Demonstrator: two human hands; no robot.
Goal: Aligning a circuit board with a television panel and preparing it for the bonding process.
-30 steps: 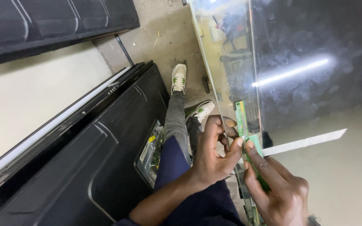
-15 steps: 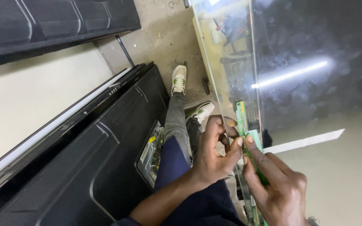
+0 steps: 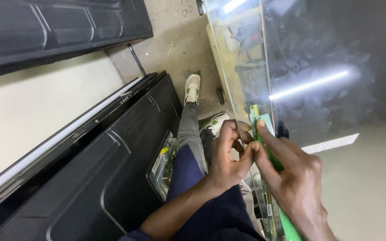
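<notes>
Both our hands meet over a narrow green strip board (image 3: pixel 269 149) that runs along the lower edge of a big glass panel (image 3: pixel 331 76): our left hand (image 3: pixel 228 156) is curled, thumb and fingertips pinching at the board's upper end, and our right hand (image 3: pixel 291 178) lies along the board with fingers closed round it, forefinger stretched up to its tip. Below us sit our grey-trousered legs and white-and-green shoes (image 3: pixel 192 88) on the concrete floor (image 3: pixel 175 31), beside a black back cover (image 3: pixel 90 178).
</notes>
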